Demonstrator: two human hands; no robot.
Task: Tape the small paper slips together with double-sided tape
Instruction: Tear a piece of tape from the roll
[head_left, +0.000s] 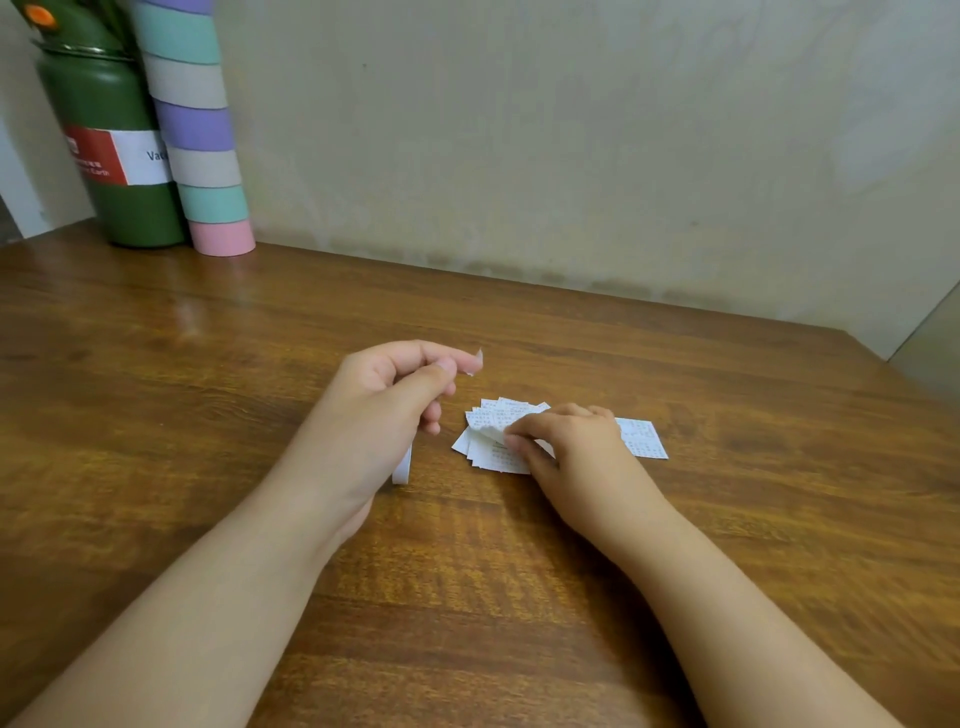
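A fanned pile of small white printed paper slips (488, 447) lies on the wooden table (208, 338) near its middle. My right hand (566, 441) rests on the pile and its fingertips pinch and lift the edge of the top slip. One more slip (644, 439) lies flat to the right of that hand. My left hand (384, 395) is raised just left of the pile and pinches a small piece of tape (475, 361) between thumb and forefinger. A white roll of double-sided tape (402, 467) shows below that hand, partly hidden by the palm.
A green flask (119, 156) with a red and white label stands at the table's back left. Beside it rises a stack of pastel tape rolls (202, 150). A beige wall (571, 156) runs along the table's far edge.
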